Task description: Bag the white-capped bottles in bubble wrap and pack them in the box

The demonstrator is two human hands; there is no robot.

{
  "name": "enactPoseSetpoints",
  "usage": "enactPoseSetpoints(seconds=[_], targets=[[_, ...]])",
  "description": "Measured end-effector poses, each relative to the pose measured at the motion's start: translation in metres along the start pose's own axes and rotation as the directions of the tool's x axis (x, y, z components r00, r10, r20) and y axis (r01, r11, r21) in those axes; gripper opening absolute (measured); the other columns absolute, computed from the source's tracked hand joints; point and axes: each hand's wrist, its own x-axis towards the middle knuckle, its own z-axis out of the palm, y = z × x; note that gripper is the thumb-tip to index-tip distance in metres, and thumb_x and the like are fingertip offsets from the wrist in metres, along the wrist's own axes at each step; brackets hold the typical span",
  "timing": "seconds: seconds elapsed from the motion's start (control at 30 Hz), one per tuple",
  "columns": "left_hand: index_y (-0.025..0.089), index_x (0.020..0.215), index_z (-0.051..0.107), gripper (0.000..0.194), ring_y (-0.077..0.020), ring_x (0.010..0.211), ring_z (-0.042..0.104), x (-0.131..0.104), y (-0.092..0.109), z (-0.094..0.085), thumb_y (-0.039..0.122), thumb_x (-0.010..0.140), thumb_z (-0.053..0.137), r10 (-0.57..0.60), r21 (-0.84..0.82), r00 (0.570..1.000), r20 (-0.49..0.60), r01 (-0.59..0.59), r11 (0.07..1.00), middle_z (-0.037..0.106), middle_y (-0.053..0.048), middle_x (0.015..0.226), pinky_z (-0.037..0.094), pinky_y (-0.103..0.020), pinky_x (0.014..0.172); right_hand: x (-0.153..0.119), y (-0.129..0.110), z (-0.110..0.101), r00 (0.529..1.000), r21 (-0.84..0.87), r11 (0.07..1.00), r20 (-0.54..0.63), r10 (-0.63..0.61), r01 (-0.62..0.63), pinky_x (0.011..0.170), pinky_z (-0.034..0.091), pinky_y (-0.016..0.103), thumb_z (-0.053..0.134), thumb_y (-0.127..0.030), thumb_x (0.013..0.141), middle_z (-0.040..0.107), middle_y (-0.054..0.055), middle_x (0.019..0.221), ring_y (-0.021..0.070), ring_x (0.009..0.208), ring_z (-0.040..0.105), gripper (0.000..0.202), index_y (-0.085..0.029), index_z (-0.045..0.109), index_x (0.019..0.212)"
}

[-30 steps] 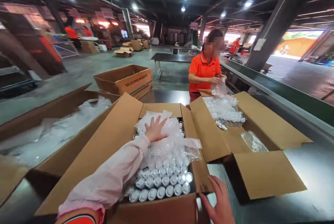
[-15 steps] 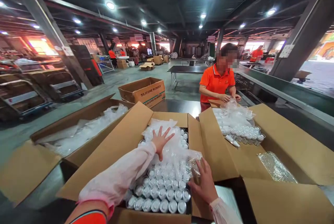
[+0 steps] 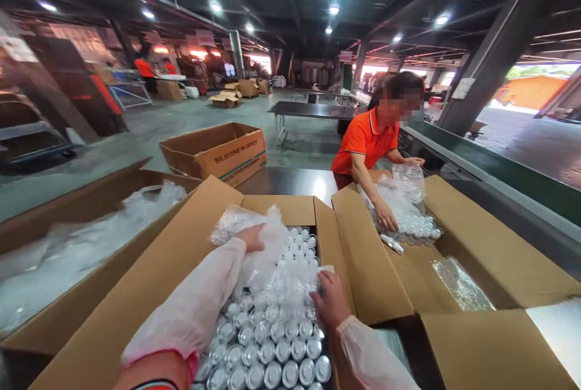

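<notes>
Rows of small clear containers with round silvery-white tops point(image 3: 272, 373) fill the open cardboard box point(image 3: 149, 281) in front of me. Crumpled clear bubble wrap point(image 3: 279, 281) lies over the middle rows. My left hand point(image 3: 252, 237) is closed on a bunched part of the wrap near the box's far left side, its fingertips partly hidden in the plastic. At the box's right wall, my right hand point(image 3: 334, 299) has its fingers bent around the edge of the wrap, thumb towards the containers.
To the right, a co-worker point(image 3: 370, 142) handles bubble wrap over another open box point(image 3: 376, 263) holding similar containers. A box of clear plastic wrap point(image 3: 91, 257) stands at left. Beyond the dark table point(image 3: 290, 181) is a box marked SILICONE RUBBER point(image 3: 236, 160).
My left hand has gone from spread on the wrap to closed on it, pulling it left and baring containers at the far right. My right hand has closed at the wrap's edge. The view has shifted.
</notes>
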Motion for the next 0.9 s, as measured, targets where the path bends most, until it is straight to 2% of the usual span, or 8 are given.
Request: enactPoseSetpoints(seconds=[0.13,0.27,0.33,0.4,0.5,0.6,0.73,0.9], targets=[[0.020,0.133,0.043,0.070,-0.0380,0.116,0.050,-0.001,-0.003,0.013,0.027,0.065,0.061,-0.022,0.056,1.000,-0.002,0.022,0.998,0.055,-0.014,0.130,0.043,-0.053,0.092,-0.004,0.005,-0.007,0.996,0.069,0.997,-0.082,0.025,-0.019,0.096,0.044,0.044,0.057,-0.014,0.071,0.063,0.013,0.111,0.0267,0.106,0.055,0.037,-0.016,0.063,0.108],[0.028,0.130,0.046,0.074,-0.0474,0.133,0.022,-0.011,0.009,0.028,0.029,0.059,0.067,0.001,0.117,0.999,-0.035,0.003,0.993,0.048,-0.012,0.137,0.029,-0.070,0.095,-0.016,0.004,-0.018,0.992,0.065,0.996,-0.110,0.066,-0.059,0.089,0.047,0.039,0.055,-0.013,0.072,0.064,0.010,0.099,0.0243,0.097,0.057,0.030,-0.017,0.066,0.099],[0.024,0.129,0.047,0.075,-0.0424,0.134,0.025,-0.014,0.012,0.033,0.028,0.058,0.069,0.028,0.105,0.999,-0.038,-0.024,0.994,0.045,-0.012,0.139,0.033,-0.060,0.100,-0.024,-0.001,-0.022,0.990,0.064,0.996,-0.117,0.076,-0.069,0.082,0.047,0.036,0.054,-0.016,0.076,0.063,0.009,0.091,0.0231,0.090,0.057,0.021,-0.018,0.068,0.091],[0.019,0.129,0.046,0.072,-0.0322,0.127,0.042,-0.017,0.013,0.037,0.026,0.061,0.067,0.055,0.076,0.997,-0.049,-0.051,0.996,0.045,-0.013,0.137,0.041,-0.043,0.100,-0.033,-0.004,-0.025,0.987,0.054,0.995,-0.133,0.088,-0.082,0.076,0.046,0.033,0.052,-0.022,0.081,0.061,0.007,0.082,0.0216,0.083,0.056,0.016,-0.018,0.068,0.081],[0.015,0.127,0.046,0.059,-0.0221,0.111,0.057,-0.023,0.016,0.037,0.020,0.069,0.058,0.063,0.048,0.993,-0.102,-0.059,0.997,0.049,-0.011,0.132,0.045,-0.030,0.095,-0.049,0.000,-0.038,0.972,0.032,0.993,-0.202,0.117,-0.113,0.068,0.044,0.031,0.047,-0.030,0.086,0.058,0.005,0.073,0.0193,0.074,0.055,0.027,-0.019,0.064,0.068],[0.016,0.121,0.049,0.052,-0.0206,0.112,0.056,-0.034,0.023,0.030,0.016,0.070,0.055,0.079,0.023,0.981,-0.177,-0.076,0.997,0.051,-0.009,0.129,0.043,-0.028,0.097,-0.071,0.022,-0.072,0.945,0.030,0.989,-0.291,0.148,-0.145,0.065,0.044,0.030,0.045,-0.040,0.087,0.057,0.005,0.068,0.0181,0.068,0.055,0.035,-0.019,0.062,0.064],[0.018,0.116,0.050,0.049,-0.0225,0.121,0.049,-0.047,0.032,0.008,0.016,0.068,0.056,0.061,-0.050,0.935,-0.348,-0.083,0.995,0.053,-0.006,0.127,0.038,-0.029,0.104,-0.111,0.068,-0.138,0.895,0.011,0.969,-0.381,0.234,-0.248,0.062,0.045,0.032,0.043,-0.058,0.084,0.058,0.006,0.067,0.0189,0.063,0.055,0.049,-0.019,0.065,0.065],[0.014,0.124,0.043,0.053,-0.0239,0.127,0.043,-0.060,0.028,-0.007,0.018,0.072,0.056,-0.108,-0.099,0.908,-0.405,0.074,0.992,0.047,-0.009,0.135,0.034,-0.031,0.108,-0.160,0.112,-0.191,0.828,-0.001,0.899,-0.389,0.402,-0.437,0.056,0.046,0.034,0.043,-0.076,0.072,0.059,0.006,0.062,0.0201,0.056,0.055,0.062,-0.020,0.068,0.062]])
